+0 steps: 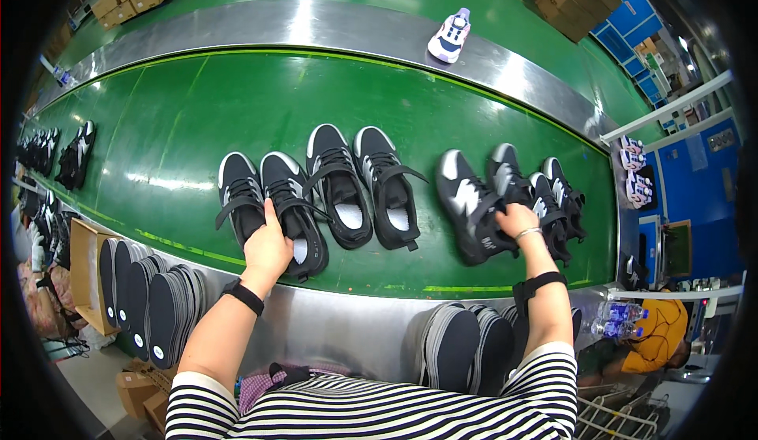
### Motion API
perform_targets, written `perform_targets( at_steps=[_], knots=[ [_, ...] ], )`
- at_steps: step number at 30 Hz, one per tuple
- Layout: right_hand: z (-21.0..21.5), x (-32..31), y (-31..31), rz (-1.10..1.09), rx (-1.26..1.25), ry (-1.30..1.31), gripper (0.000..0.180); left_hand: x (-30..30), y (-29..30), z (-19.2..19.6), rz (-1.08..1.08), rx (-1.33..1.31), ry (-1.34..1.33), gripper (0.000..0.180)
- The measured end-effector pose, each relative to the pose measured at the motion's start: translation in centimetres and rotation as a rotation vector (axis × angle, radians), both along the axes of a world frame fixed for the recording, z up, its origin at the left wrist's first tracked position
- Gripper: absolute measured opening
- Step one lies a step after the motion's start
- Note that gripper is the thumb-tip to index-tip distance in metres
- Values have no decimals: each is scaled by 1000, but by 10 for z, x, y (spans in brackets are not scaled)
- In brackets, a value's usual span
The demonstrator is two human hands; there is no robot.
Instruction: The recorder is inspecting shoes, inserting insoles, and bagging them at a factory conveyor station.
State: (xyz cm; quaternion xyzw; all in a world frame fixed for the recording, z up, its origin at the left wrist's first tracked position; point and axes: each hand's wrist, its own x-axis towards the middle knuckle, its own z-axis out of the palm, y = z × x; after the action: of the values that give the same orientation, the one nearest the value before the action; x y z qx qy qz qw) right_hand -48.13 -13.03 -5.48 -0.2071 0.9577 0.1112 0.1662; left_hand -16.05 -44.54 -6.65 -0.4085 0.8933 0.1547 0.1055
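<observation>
My left hand (270, 243) is at the leftmost pair of black sneakers on the green belt, closed over the inner sides of the left sneaker (239, 179) and its mate (282, 178); some fingers are hidden. To the right, my right hand (519, 220) grips a black sneaker with white side patches (463, 203) near its opening. Another sneaker (505, 168) is close beyond that hand. Between my hands stand two black sneakers, one (338, 195) beside the other (384, 187), with straps across and white insoles inside.
More black sneakers (559, 187) stand on the belt at right, others (76, 156) far left. A white sneaker (450, 37) sits on the far metal edge (332, 26). Stacked black insoles (174, 306) line the near edge, with more stacks (454, 345) at right. A person (659, 329) is at lower right.
</observation>
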Motion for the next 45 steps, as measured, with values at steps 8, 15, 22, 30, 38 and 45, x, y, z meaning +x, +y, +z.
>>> perform_targets(
  at_steps=[8,15,22,30,38,45],
  knots=[
    [14,-47,82,-651,173,140,54,1,1,5,3,31,7,80],
    [53,-16,5,-60,110,464,32,5,-2,-3,9,12,68,75],
    [62,153,-156,675,-235,-352,51,14,-4,-2,37,32,109,74],
    [38,201,-167,365,-264,-353,36,46,-19,20,35,138,248,71],
    [62,321,-74,313,-248,-367,27,117,23,56,-288,107,4,68],
    [59,365,2,335,-484,-294,25,158,40,69,-438,-3,-61,55]
  ],
)
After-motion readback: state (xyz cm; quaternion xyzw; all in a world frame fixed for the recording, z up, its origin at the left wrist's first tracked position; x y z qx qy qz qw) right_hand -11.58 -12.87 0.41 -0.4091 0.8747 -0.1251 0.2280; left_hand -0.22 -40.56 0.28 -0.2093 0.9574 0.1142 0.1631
